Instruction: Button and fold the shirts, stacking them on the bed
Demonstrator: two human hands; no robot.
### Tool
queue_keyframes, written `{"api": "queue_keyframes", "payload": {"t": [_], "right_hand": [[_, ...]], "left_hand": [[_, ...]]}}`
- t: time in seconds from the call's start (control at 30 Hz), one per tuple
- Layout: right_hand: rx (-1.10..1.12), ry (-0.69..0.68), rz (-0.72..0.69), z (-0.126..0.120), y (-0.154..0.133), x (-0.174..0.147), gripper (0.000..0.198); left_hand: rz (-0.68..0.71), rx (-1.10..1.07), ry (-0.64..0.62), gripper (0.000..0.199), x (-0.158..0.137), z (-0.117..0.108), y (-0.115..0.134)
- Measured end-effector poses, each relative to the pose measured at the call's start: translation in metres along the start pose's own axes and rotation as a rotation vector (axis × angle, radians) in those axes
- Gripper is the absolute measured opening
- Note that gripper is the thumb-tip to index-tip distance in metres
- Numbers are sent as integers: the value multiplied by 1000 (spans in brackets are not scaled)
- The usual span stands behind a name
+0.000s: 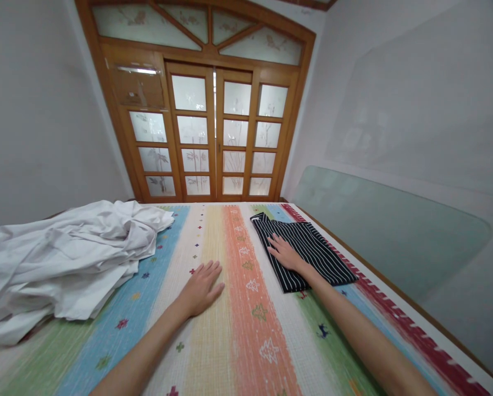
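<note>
A black cloth with thin white stripes (pixel 312 250), folded into a flat, roughly rectangular piece, lies on the right part of the striped bed cover (pixel 246 330). My right hand (pixel 284 253) rests on its left half, fingers stretched out and palm down. At its far left corner a small folded part sticks up. My left hand (pixel 203 286) lies flat on the cover's yellow stripe, fingers extended, with nothing in it. Some distance to its left is a crumpled heap of white cloth (pixel 73 253), untouched by either hand.
Beyond the bed stand wooden sliding doors (pixel 215 132) with patterned glass panes. A pale green headboard panel (pixel 386 231) runs along the right wall. Plain walls (pixel 35 110) flank the bed.
</note>
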State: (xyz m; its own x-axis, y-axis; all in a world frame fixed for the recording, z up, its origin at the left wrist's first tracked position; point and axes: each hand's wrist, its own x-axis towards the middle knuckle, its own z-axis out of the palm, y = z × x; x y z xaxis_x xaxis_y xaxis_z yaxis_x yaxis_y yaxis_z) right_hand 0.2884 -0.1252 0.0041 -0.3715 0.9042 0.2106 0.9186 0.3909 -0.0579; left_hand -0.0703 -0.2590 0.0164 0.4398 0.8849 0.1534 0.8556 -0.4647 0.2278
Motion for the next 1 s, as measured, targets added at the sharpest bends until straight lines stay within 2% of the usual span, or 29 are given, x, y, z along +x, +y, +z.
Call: {"api": "queue_keyframes", "payload": {"t": [0.17, 0.47, 0.6, 0.67, 0.77, 0.87, 1.0], "right_hand": [[-4, -56, 38, 5, -24, -2, 62], [-23, -32, 40, 5, -24, -3, 60], [-21, -43, 40, 4, -24, -4, 61], [-20, -45, 36, 5, -23, -3, 61], [-25, -39, 48, 7, -21, -3, 62], [-26, -24, 50, 11, -19, -1, 62], [-28, -13, 45, 15, -17, 0, 61]], "left_hand": [[-24, 10, -46, 62, 0, -4, 4], [-7, 19, 2, 58, 1, -4, 4], [30, 79, 18, 53, 2, -13, -2], [29, 129, 74, 46, 3, -24, -12], [-45, 225, 219, 43, 5, -51, -36], [-73, 304, 330, 43, 2, -88, -67], [-239, 398, 572, 48, -11, -138, -101]]}}
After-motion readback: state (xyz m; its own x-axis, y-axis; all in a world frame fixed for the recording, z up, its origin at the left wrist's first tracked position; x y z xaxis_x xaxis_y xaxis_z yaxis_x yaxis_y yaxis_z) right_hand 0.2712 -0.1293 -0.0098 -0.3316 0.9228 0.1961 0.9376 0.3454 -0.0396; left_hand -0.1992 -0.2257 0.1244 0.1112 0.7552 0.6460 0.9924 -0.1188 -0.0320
